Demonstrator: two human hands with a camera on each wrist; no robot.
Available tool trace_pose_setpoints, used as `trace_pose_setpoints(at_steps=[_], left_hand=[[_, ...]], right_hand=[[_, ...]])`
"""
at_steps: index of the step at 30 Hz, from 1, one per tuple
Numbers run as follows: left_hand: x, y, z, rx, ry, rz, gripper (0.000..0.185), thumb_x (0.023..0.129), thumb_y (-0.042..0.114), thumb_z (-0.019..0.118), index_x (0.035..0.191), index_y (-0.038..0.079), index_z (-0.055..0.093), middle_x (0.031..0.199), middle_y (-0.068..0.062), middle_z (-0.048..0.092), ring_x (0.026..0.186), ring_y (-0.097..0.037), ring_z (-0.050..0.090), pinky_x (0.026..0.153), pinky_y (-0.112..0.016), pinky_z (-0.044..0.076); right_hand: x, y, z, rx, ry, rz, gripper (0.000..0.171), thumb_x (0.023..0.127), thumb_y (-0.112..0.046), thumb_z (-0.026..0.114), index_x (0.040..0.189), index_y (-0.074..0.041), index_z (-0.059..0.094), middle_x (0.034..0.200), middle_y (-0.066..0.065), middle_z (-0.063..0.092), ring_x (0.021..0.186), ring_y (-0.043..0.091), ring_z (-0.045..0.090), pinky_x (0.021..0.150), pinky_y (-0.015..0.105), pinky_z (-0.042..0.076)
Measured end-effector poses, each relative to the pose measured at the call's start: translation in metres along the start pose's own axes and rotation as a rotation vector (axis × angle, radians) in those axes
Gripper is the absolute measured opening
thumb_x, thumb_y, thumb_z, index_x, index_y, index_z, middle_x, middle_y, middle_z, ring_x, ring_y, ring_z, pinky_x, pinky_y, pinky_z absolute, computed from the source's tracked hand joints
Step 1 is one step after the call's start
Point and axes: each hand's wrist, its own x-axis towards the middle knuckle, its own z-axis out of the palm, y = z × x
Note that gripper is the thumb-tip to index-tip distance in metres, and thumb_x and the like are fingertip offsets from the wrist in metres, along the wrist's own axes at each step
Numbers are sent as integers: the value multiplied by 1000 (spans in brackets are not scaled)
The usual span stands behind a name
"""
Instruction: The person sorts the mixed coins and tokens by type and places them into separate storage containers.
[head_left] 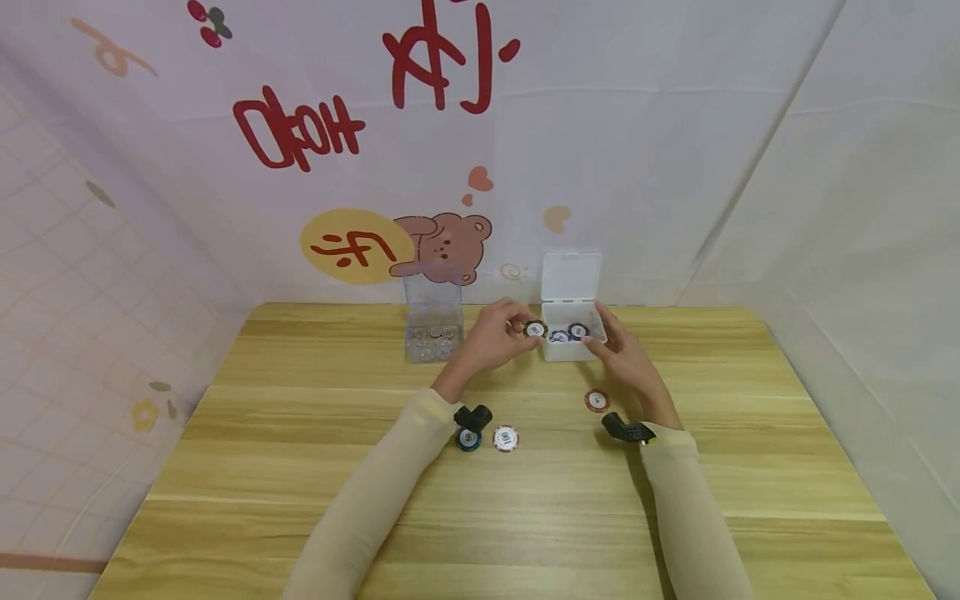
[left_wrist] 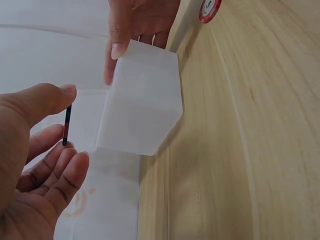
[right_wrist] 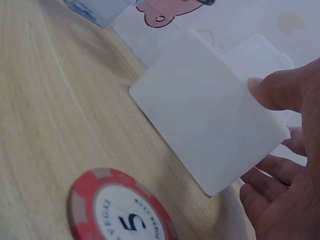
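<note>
Standing at far left rear of the tabletop (head_left: 300,500): a clear plastic box (head_left: 432,321), well apart from both hands. Lying near the left forearm: a blue poker chip (head_left: 468,439) and a white poker chip (head_left: 506,438), just beside each other. Pinching a dark poker chip (head_left: 535,329) on edge: left hand (head_left: 491,337) fingers (left_wrist: 47,102), poised at the white box (head_left: 572,332) rim for entry. Steadying that box wall: right hand (head_left: 626,358), thumb pressing, fingers curling behind. Lying nearer, unobstructed: a red poker chip (right_wrist: 120,212). Remaining open: the whole near tabletop.
</note>
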Motion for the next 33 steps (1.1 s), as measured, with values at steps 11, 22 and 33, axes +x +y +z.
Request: trace_pose_setpoints(at_steps=[11, 22, 33], left_hand=[[19, 3, 11, 29, -1, 8, 36, 87, 25, 84, 117, 7, 74, 99, -4, 63, 90, -15, 60, 75, -17, 52], [34, 5, 22, 56, -8, -6, 34, 89, 26, 82, 116, 7, 74, 105, -5, 65, 91, -15, 59, 79, -22, 52], [44, 5, 34, 72, -26, -36, 39, 90, 30, 81, 120, 7, 72, 111, -7, 65, 93, -16, 59, 78, -22, 53]], right_hand=[[2, 4, -1, 1, -4, 8, 77, 105, -17, 58, 166, -10, 11, 171, 19, 15, 156, 41, 24, 123, 54, 31], [15, 39, -3, -25, 18, -31, 77, 106, -26, 58, 166, -26, 10, 173, 10, 15, 157, 37, 24, 123, 54, 31], [16, 41, -4, -63, 40, -31, 77, 105, -31, 60, 166, -28, 14, 172, 12, 17, 154, 39, 29, 121, 56, 35]])
